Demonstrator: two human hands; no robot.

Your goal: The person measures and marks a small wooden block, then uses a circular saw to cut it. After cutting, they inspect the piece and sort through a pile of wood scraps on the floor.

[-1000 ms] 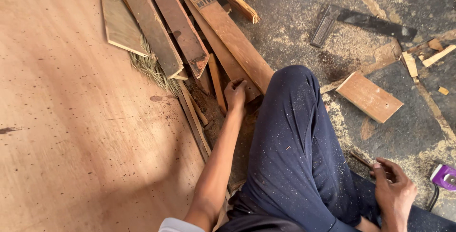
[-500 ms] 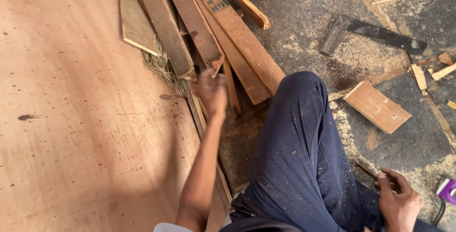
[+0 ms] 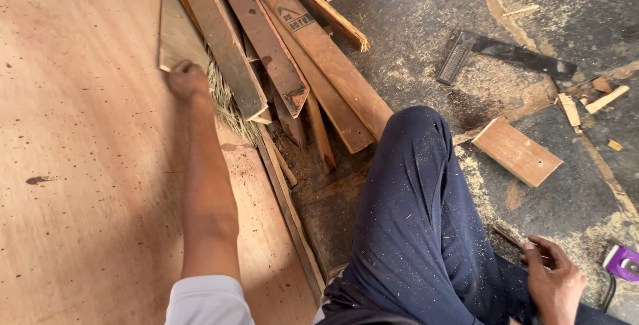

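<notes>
A dusty floor (image 3: 532, 5) carries a plywood sheet (image 3: 80, 165), stacked planks (image 3: 319, 52), a square (image 3: 499, 52) and offcuts (image 3: 516, 150).

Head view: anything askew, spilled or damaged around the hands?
Yes. Sawdust is spilled over the dark floor. The long reddish-brown wooden planks lie in a crossed, uneven heap, one with a splintered end. The left hand touches a thin pale plywood offcut; the right hand rests by the knee.
</notes>
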